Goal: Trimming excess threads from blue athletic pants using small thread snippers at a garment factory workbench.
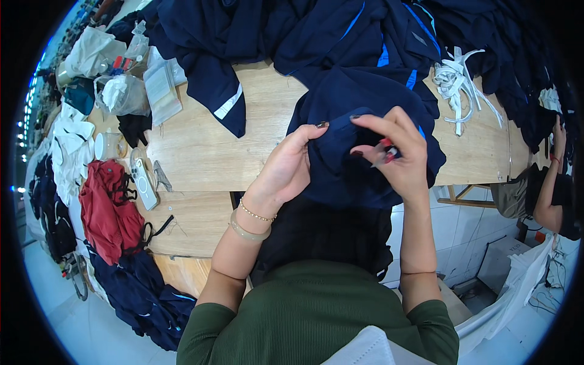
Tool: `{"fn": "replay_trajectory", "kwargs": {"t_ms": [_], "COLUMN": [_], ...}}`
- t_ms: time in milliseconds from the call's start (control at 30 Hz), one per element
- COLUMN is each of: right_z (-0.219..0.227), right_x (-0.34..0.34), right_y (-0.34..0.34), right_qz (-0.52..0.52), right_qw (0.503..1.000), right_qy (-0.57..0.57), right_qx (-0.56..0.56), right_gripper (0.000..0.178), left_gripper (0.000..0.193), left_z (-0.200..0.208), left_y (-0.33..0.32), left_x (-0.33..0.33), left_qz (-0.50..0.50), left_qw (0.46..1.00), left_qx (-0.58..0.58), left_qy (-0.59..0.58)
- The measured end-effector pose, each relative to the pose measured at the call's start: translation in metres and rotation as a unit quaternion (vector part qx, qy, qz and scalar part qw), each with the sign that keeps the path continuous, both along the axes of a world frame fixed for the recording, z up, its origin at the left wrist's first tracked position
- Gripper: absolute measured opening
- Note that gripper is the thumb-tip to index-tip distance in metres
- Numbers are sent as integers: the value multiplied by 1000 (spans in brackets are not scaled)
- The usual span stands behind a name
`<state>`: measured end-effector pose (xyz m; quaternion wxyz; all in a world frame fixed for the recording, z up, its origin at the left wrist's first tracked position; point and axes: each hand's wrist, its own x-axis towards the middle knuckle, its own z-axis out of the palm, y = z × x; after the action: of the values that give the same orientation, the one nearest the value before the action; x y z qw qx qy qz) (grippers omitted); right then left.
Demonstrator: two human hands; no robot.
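Below, wooden tabletop [264, 100], draped navy garment [365, 94], white tiled floor [450, 228]

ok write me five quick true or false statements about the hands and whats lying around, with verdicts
1. The left hand has its thumb on the navy fabric. True.
2. The right hand holds nothing. False: it holds a small tool with red on it, too blurred to name.
3. The left wrist is bare. False: it wears a pale bangle and a thin bracelet.
4. The white phone lies just right of the red cloth item. True.
5. Nothing white lies right of the held fabric. False: a bundle of white strips lies there.
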<state>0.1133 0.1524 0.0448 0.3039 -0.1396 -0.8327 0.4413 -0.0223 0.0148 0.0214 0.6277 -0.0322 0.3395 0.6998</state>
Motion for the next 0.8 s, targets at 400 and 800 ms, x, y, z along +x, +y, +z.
{"fn": "replay_trajectory", "kwargs": {"t_ms": [400, 800], "right_z": [5, -31], "right_x": [-4, 16], "right_y": [13, -8], "right_qz": [-62, -142], "right_qw": [972, 986], "right_qy": [26, 43], "right_qx": [-226, -76], "right_gripper": [34, 23], "left_gripper": [31, 42], "left_z": [-9, -6], "left_y": [-2, 1], "left_x": [6, 13], "left_qz": [22, 21], "left_qw": [1000, 996], "left_qx": [-13, 30], "left_qy": [-2, -76]}}
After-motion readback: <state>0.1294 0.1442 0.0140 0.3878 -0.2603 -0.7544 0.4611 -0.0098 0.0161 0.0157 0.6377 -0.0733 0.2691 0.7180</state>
